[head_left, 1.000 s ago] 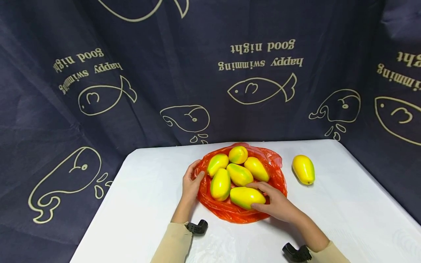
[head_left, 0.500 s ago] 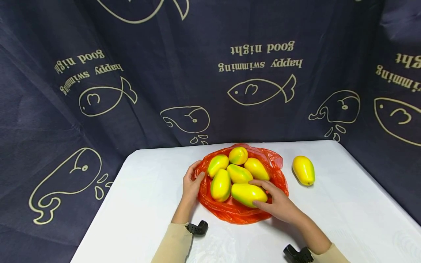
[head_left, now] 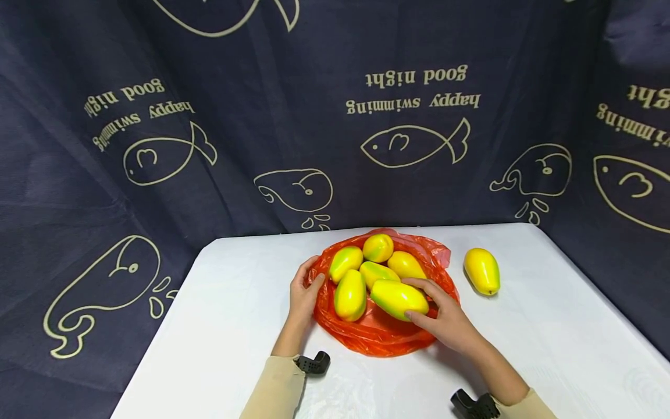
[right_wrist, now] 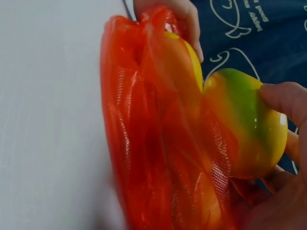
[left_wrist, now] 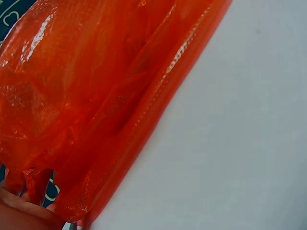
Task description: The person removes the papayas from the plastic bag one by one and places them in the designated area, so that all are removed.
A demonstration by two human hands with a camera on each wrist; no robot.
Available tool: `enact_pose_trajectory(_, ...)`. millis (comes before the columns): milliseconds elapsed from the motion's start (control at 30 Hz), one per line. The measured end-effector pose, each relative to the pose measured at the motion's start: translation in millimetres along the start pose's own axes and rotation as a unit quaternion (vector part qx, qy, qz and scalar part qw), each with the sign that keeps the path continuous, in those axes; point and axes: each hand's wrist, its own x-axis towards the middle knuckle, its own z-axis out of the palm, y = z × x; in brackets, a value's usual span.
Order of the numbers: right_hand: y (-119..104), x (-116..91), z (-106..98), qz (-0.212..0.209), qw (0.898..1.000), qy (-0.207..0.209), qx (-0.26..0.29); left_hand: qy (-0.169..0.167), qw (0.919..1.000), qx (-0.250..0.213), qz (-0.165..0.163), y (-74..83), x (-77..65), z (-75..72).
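Observation:
My right hand [head_left: 445, 320] grips a yellow-green papaya [head_left: 399, 299], thumb on its near side and fingers on its far side. In the right wrist view, this papaya [right_wrist: 247, 122] stands above the bag's rim. Several more papayas [head_left: 350, 295] lie in the open red plastic bag [head_left: 374, 340]. At the bag's left edge, my left hand [head_left: 305, 294] holds the rim, thumb on the inner side and fingers outside. Red film [left_wrist: 96, 110] fills much of the left wrist view, with some fingers [left_wrist: 26, 211] at the lower left.
One loose papaya [head_left: 482, 272] lies on the white table [head_left: 235, 302], right of the bag. A dark blue curtain [head_left: 335, 139] with fish drawings hangs behind the table and along its sides. Each wrist wears a black camera mount [head_left: 314, 363].
The papaya in my right hand has risen from the near part of the bag and shifted slightly right and away, now overlapping the middle papaya. My left hand has stayed on the bag's rim.

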Motion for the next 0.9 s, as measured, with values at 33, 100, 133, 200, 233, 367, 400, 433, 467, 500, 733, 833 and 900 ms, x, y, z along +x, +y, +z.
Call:
enact_pose_trajectory(33, -0.3, 0.1, -0.5, -0.006, 1.0, 0.005, 0.002, 0.001, 1.0, -0.001, -0.001, 0.8, 0.1, -0.3)
enact_pose_trajectory(100, -1.1, 0.1, -1.6, -0.015, 1.0, 0.018, 0.003, 0.0, 1.0, -0.001, -0.002, 1.0, 0.6, -1.2)
enact_pose_trajectory(133, -1.5, 0.1, -2.3, -0.018, 0.999, 0.026, 0.001, 0.0, 1.0, 0.0, -0.003, 1.1, 0.8, -1.5)
enact_pose_trajectory(200, -2.7, -0.2, -3.8, -0.024, 0.999, 0.042, -0.009, -0.002, 1.0, 0.001, -0.003, 1.5, 0.8, -2.0)
enact_pose_trajectory(233, -3.1, -0.3, -4.6, -0.026, 0.998, 0.049, -0.016, -0.002, 1.0, 0.001, -0.003, 1.8, 0.6, -2.1)
enact_pose_trajectory(367, -4.9, -0.3, -9.4, -0.027, 0.997, 0.071, -0.024, -0.001, 1.0, -0.001, -0.002, 1.6, 0.5, -2.1)
enact_pose_trajectory(400, -5.2, -0.2, -10.9, -0.027, 0.997, 0.075, -0.022, 0.0, 1.0, -0.003, -0.002, 1.6, 0.4, -1.9)
enact_pose_trajectory(433, -5.4, 0.0, -12.5, -0.028, 0.996, 0.079, -0.019, 0.0, 1.0, -0.005, -0.002, 1.5, 0.3, -1.8)
enact_pose_trajectory(467, -5.5, 0.1, -14.2, -0.028, 0.996, 0.084, -0.015, 0.0, 1.0, -0.005, -0.002, 1.5, 0.2, -1.7)
enact_pose_trajectory(500, -5.5, 0.2, -16.0, -0.029, 0.995, 0.089, -0.014, 0.0, 1.0, -0.007, -0.002, 1.7, -0.1, -1.6)
enact_pose_trajectory(733, -3.0, 0.8, -26.7, -0.019, 0.992, 0.128, -0.009, 0.001, 0.9999, -0.008, -0.005, 2.1, -0.8, -1.5)
enact_pose_trajectory(833, -0.7, 0.8, -29.7, -0.02, 0.989, 0.146, -0.013, 0.0, 0.9999, -0.008, -0.006, 1.0, -0.5, -1.4)
enact_pose_trajectory(900, 0.6, 0.7, -31.1, -0.028, 0.987, 0.156, -0.017, -0.001, 1.0, -0.009, -0.005, -0.2, -0.4, -1.3)
